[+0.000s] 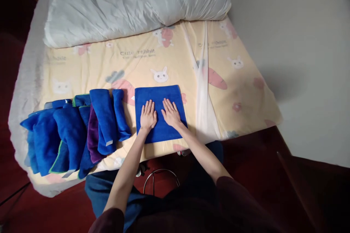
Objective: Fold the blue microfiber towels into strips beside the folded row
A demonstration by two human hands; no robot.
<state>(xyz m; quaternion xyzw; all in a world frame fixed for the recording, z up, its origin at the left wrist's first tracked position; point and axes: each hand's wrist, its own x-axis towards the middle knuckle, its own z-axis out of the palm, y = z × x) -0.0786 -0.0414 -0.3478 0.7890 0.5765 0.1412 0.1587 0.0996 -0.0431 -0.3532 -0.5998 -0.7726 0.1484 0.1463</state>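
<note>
A blue towel (158, 96) lies spread flat as a rectangle on the yellow bedsheet (175, 62) near the bed's front edge. My left hand (148, 115) rests palm down on the towel's middle, fingers stretched out. My right hand (171, 112) lies flat beside it on the same towel, fingers also spread. Neither hand holds anything.
To the left lies a row of several folded blue towels (68, 131), one purple (93, 134) among them. A rolled white quilt (131, 3) fills the far side of the bed. A metal stool ring (161, 178) shows below by my knees. A pale wall is at right.
</note>
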